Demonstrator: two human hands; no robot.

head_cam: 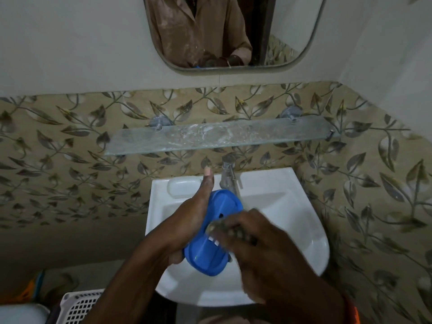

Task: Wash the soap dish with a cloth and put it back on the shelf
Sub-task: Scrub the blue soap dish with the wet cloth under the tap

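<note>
Fingers (177, 254) of the left hand (187, 220) grip the blue soap dish (210, 232); blurred right hand (254, 242) seemingly clutches a cloth (222, 224) beside them; scrub slots thoroughly, holding firm

The right hand (252, 232) is blurry, so its fingers cannot be told apart. It covers the right side of the blue soap dish (210, 232), and a greenish cloth (219, 224) only peeks out from under it. The left hand (189, 218) hides the dish's left edge. Both arms block the front rim of the sink (311, 230). The mirror (233, 31) is cut off at the top edge. A white basket (79, 305) is cut off at the bottom.
</note>
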